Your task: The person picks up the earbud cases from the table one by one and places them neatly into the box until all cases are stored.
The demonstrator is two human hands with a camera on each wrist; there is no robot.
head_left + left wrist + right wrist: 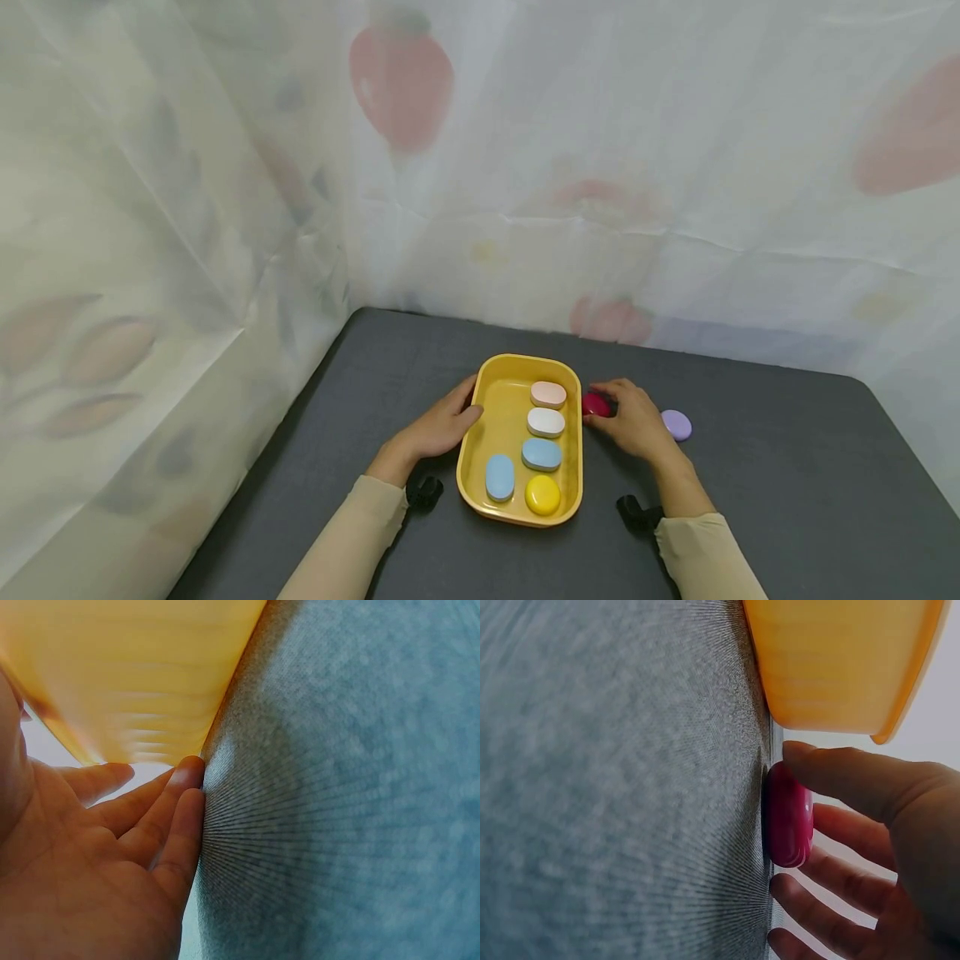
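A yellow tray (491, 392) with rounded corners stands on the dark table, holding several smooth pieces. My left hand (442, 422) grips its left side, thumb over the rim and fingers along the outer wall; in the left wrist view the fingertips (191, 772) reach down to the tabletop. To the tray's right, my right hand (630, 419) holds a glossy magenta rounded piece (789, 817) between thumb and fingers. That piece (596, 405) is low at the cloth, close beside the tray wall. A lilac round piece (677, 425) lies just right of the right hand.
Inside the tray are a pink oval (548, 394), a white oval (545, 422), a blue oval (542, 454), another blue oval (499, 477) and a yellow round piece (542, 495). Printed curtains (600, 167) hang behind and left of the table (810, 467).
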